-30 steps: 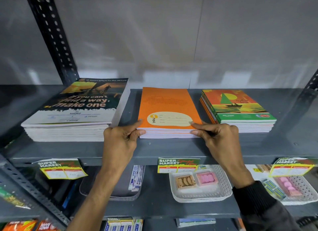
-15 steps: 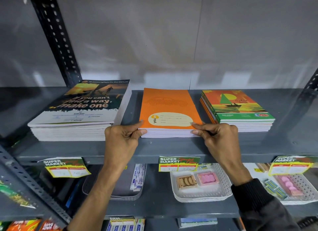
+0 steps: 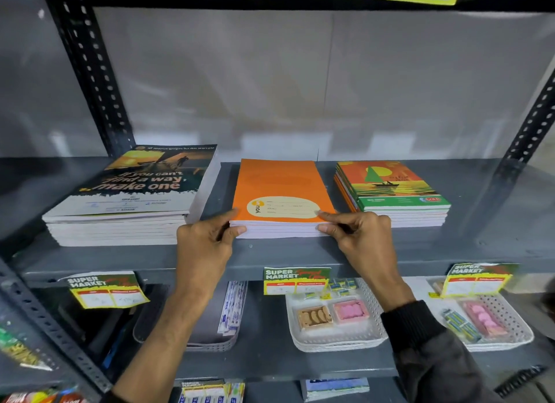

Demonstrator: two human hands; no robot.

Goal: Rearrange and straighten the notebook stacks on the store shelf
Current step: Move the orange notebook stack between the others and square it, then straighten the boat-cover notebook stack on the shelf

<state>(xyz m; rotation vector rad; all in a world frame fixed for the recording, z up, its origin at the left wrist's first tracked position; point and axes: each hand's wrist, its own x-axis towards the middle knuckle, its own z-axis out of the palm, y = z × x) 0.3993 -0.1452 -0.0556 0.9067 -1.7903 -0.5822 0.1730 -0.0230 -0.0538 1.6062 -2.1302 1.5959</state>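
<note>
Three notebook stacks lie on the grey shelf (image 3: 300, 252). The orange notebook stack (image 3: 279, 189) is in the middle. My left hand (image 3: 204, 243) pinches its front left corner, thumb on the cover and fingers against the page edges. At the front right corner my right hand (image 3: 357, 234) grips the same stack the same way. A taller stack with a dark "make one" cover (image 3: 129, 198) lies to the left, slightly skewed. The sailboat-cover stack (image 3: 393, 192) on the right has its lower books fanned out leftward.
Perforated black uprights (image 3: 90, 72) frame the shelf at left and right. Yellow price tags (image 3: 295, 281) hang from the shelf's front lip. Below, white baskets (image 3: 336, 339) hold erasers and small stationery, and a grey tray (image 3: 192, 327) sits to the left.
Both hands stay clamped on the orange stack's front corners. The view has tilted slightly upward, so everything sits a little lower in frame; the stack itself shows no clear shift.
</note>
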